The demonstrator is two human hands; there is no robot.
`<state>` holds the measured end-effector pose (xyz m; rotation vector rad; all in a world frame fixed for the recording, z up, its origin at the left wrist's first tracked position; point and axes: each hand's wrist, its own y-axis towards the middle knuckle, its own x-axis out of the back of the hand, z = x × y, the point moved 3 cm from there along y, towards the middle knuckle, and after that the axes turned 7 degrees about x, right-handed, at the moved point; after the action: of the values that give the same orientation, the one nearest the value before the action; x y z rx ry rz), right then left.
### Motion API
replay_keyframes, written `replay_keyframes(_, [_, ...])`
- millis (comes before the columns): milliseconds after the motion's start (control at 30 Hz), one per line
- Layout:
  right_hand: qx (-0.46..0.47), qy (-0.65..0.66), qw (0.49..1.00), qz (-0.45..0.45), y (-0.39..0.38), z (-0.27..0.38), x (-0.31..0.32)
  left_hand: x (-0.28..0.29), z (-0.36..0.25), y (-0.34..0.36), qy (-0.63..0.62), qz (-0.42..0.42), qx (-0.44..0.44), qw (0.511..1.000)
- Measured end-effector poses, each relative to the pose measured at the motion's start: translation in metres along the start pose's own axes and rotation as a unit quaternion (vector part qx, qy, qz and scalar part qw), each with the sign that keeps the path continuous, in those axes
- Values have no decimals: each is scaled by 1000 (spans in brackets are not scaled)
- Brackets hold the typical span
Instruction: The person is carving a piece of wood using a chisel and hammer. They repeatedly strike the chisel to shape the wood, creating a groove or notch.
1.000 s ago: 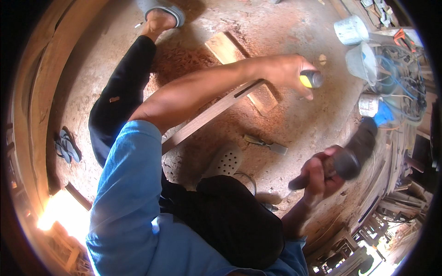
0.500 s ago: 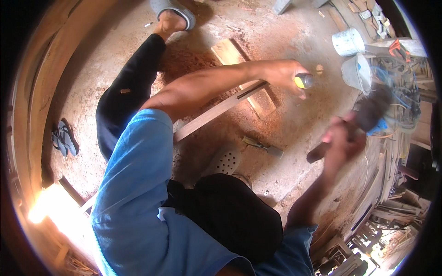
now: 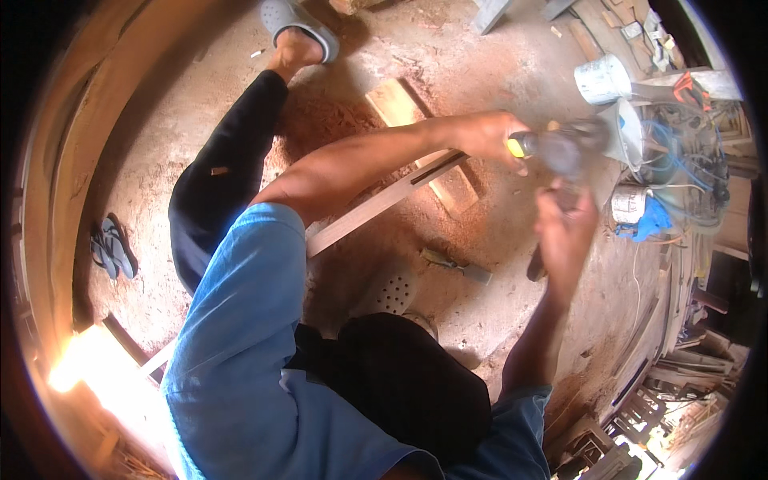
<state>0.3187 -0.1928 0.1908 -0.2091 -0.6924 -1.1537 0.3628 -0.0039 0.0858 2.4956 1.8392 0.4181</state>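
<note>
My left hand [image 3: 494,140] is closed around a chisel, of which only the yellow butt of the handle [image 3: 518,146] shows; its blade is hidden by the hand. Below that arm a long wooden strip [image 3: 364,214] with a dark slot near its end lies across a thick wood block [image 3: 452,188] on the floor. My right hand [image 3: 565,218] grips a dark mallet [image 3: 564,152] by its handle. The mallet's head is blurred and right beside the chisel's butt; whether they touch I cannot tell.
A second chisel [image 3: 464,268] lies on the dusty floor near my foot. To the right stand white buckets [image 3: 604,78], a blue cloth [image 3: 652,220] and tangled cables. Sandals [image 3: 114,246] rest at the left, and scrap wood [image 3: 688,380] is piled at the lower right.
The mallet in my right hand has swung left and up from the right side to the chisel's butt. My left hand stays nearly in place on the chisel.
</note>
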Motion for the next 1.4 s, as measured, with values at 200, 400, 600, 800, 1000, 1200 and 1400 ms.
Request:
replay_keyframes(200, [149, 188, 958, -160, -1, 73, 81, -4, 9, -3, 18, 8, 76, 997])
replay_keyframes(400, [238, -127, 960, -74, 23, 56, 12, -7, 11, 0, -36, 33, 117, 992])
replay_keyframes(600, [27, -26, 997, 75, 12, -18, -24, -9, -6, -17, -17, -43, 66, 997])
replay_keyframes(800, [-85, 49, 995, 7, -17, 5, 15, -18, -22, -64, 83, 11, 6, 996])
replay_keyframes(1000, [-79, 185, 975, -95, -7, 20, 38, -10, 2, 7, -41, -78, 54, 995])
replay_keyframes(1200, [99, 244, 955, -139, 12, 74, 103, -7, 16, 5, -71, -91, 44, 992])
replay_keyframes(1400, [340, -342, 872, -88, 27, 37, 38, -10, 23, 1, -62, -52, 72, 994])
